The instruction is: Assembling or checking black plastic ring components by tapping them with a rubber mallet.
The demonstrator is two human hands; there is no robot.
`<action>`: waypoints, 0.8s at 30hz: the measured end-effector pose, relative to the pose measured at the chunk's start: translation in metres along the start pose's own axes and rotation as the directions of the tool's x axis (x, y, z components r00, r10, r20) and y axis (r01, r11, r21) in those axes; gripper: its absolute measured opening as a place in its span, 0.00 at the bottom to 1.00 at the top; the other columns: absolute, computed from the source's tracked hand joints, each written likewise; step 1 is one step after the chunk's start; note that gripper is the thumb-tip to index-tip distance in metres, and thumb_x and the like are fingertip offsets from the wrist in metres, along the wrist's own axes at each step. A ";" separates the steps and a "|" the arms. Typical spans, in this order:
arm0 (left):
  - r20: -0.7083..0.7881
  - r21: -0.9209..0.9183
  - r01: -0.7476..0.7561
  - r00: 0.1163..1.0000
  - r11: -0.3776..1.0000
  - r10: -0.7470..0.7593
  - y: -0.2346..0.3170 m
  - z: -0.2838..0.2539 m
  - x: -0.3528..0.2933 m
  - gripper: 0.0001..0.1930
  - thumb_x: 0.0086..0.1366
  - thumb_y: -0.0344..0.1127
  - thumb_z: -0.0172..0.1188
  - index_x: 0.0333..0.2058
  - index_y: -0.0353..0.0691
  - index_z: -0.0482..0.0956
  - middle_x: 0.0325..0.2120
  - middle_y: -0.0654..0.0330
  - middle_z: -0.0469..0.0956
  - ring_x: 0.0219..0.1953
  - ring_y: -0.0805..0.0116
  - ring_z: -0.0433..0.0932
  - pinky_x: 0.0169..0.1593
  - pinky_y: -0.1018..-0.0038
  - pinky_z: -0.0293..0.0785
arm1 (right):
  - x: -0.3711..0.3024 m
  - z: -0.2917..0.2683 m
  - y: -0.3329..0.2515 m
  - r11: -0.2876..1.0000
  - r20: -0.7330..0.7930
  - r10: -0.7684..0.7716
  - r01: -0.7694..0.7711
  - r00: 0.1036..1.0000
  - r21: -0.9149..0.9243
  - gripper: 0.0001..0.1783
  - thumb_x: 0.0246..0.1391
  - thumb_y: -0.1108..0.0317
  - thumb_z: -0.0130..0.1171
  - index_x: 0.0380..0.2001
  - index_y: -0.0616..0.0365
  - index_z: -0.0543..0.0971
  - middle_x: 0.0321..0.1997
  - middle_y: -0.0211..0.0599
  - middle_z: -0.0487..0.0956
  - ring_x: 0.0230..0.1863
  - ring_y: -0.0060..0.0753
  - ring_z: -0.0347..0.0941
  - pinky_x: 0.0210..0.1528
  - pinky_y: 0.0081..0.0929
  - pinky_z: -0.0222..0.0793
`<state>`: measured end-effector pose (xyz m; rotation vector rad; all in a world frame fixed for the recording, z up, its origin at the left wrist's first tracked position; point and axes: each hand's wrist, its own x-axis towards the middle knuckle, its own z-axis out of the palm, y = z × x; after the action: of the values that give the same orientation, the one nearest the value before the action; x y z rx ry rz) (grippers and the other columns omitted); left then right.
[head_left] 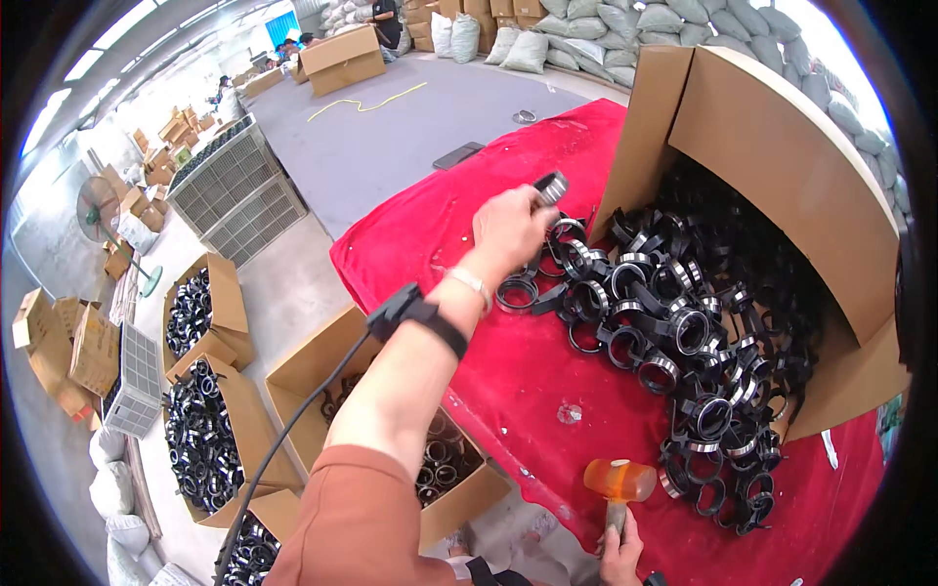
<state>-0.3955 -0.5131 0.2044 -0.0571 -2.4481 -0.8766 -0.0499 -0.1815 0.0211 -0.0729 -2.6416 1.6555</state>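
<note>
your left hand (pixel 510 227) is raised over the red cloth (pixel 508 381), fingers closed on a black ring clamp (pixel 551 186); your right hand (pixel 621 555) grips an orange-headed mallet (pixel 619 481) (head up, near the cloth's edge); more clamps spill from the tipped cardboard box (pixel 782 156).

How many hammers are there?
1. The orange-headed mallet is at the bottom, over the red cloth, held by its handle in the right hand. Others could be hidden under the pile of black rings.

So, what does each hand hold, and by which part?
Left hand grips a black ring clamp by one end. Right hand holds an orange mallet by its handle.
</note>
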 end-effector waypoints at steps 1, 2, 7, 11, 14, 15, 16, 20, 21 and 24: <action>-0.002 0.096 -0.100 0.995 0.990 0.100 0.006 -0.014 -0.018 0.14 0.52 0.46 0.63 0.27 0.41 0.78 0.27 0.51 0.77 0.34 0.55 0.77 0.35 0.62 0.72 | 0.005 0.000 -0.005 1.000 0.013 -0.012 0.012 1.000 0.014 0.22 0.60 0.64 0.50 0.56 0.59 0.67 0.20 0.27 0.72 0.19 0.20 0.66 0.22 0.20 0.64; 0.020 0.141 -0.230 0.973 0.963 0.229 0.019 -0.020 -0.039 0.13 0.49 0.45 0.65 0.25 0.41 0.78 0.28 0.53 0.76 0.36 0.55 0.75 0.38 0.62 0.70 | 0.006 -0.007 -0.015 0.974 0.057 0.172 -0.178 0.983 0.141 0.19 0.60 0.64 0.51 0.53 0.58 0.69 0.20 0.25 0.70 0.18 0.18 0.64 0.21 0.18 0.63; 0.164 0.096 -0.498 0.862 0.862 0.479 0.064 -0.053 -0.187 0.14 0.46 0.42 0.65 0.25 0.39 0.75 0.36 0.55 0.70 0.41 0.56 0.69 0.46 0.58 0.65 | 0.017 -0.006 -0.037 0.835 0.132 0.289 -0.317 0.948 0.450 0.14 0.55 0.71 0.50 0.45 0.60 0.67 0.20 0.36 0.73 0.14 0.24 0.68 0.14 0.22 0.66; 0.564 0.026 -0.470 0.735 0.882 0.375 0.075 -0.027 -0.294 0.11 0.52 0.39 0.58 0.30 0.39 0.75 0.41 0.53 0.69 0.45 0.59 0.69 0.44 0.65 0.69 | 0.036 0.010 -0.090 0.715 0.169 0.248 -0.297 0.954 0.632 0.17 0.51 0.69 0.57 0.43 0.64 0.69 0.27 0.46 0.77 0.18 0.32 0.72 0.19 0.27 0.69; 0.589 -0.035 -0.486 0.695 0.873 0.411 0.094 -0.033 -0.324 0.10 0.53 0.37 0.57 0.31 0.37 0.74 0.41 0.53 0.70 0.46 0.57 0.69 0.43 0.65 0.71 | 0.039 0.028 -0.126 0.683 0.249 0.308 -0.396 0.918 0.613 0.15 0.47 0.71 0.62 0.35 0.60 0.68 0.22 0.34 0.74 0.13 0.24 0.68 0.14 0.23 0.65; 0.580 -0.096 -0.365 0.736 0.926 0.350 0.091 -0.036 -0.328 0.13 0.52 0.38 0.58 0.33 0.36 0.74 0.41 0.53 0.70 0.47 0.56 0.69 0.45 0.64 0.70 | 0.038 0.031 -0.131 0.682 0.287 0.306 -0.420 0.908 0.598 0.15 0.46 0.73 0.63 0.35 0.60 0.68 0.21 0.34 0.74 0.13 0.24 0.68 0.13 0.23 0.64; 0.577 -0.156 -0.234 0.767 0.960 0.281 0.089 -0.040 -0.332 0.16 0.52 0.39 0.60 0.36 0.35 0.74 0.42 0.53 0.70 0.48 0.55 0.68 0.46 0.62 0.70 | 0.035 0.033 -0.130 0.638 0.318 0.324 -0.454 0.891 0.621 0.14 0.45 0.76 0.62 0.34 0.59 0.69 0.20 0.33 0.74 0.13 0.24 0.68 0.13 0.22 0.64; 0.289 -0.225 -0.325 0.878 0.918 0.382 0.089 -0.108 -0.312 0.30 0.50 0.49 0.65 0.47 0.35 0.72 0.44 0.53 0.71 0.51 0.55 0.68 0.49 0.60 0.68 | 0.035 0.036 -0.138 0.705 0.276 0.385 -0.473 0.881 0.529 0.14 0.43 0.80 0.59 0.33 0.59 0.68 0.20 0.33 0.73 0.13 0.24 0.67 0.13 0.23 0.65; 0.055 -0.320 -0.361 0.916 0.876 0.397 0.093 -0.135 -0.299 0.26 0.50 0.47 0.65 0.44 0.36 0.74 0.41 0.54 0.74 0.46 0.54 0.71 0.49 0.58 0.68 | 0.037 0.033 -0.132 0.706 0.254 0.391 -0.465 0.885 0.533 0.14 0.43 0.80 0.59 0.33 0.59 0.68 0.20 0.33 0.73 0.13 0.24 0.67 0.13 0.23 0.65; -0.410 0.027 -0.505 0.781 0.863 0.470 0.097 -0.253 -0.289 0.20 0.51 0.47 0.64 0.38 0.39 0.77 0.37 0.57 0.76 0.38 0.58 0.75 0.43 0.63 0.73 | 0.045 0.027 -0.117 0.786 0.258 0.295 -0.387 0.920 0.482 0.16 0.41 0.80 0.60 0.35 0.60 0.67 0.20 0.32 0.70 0.13 0.24 0.67 0.13 0.24 0.66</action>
<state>-0.0087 -0.5495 0.2799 -0.4767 -1.8711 -0.6701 -0.0996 -0.2544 0.1144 -0.4430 -2.2622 2.5585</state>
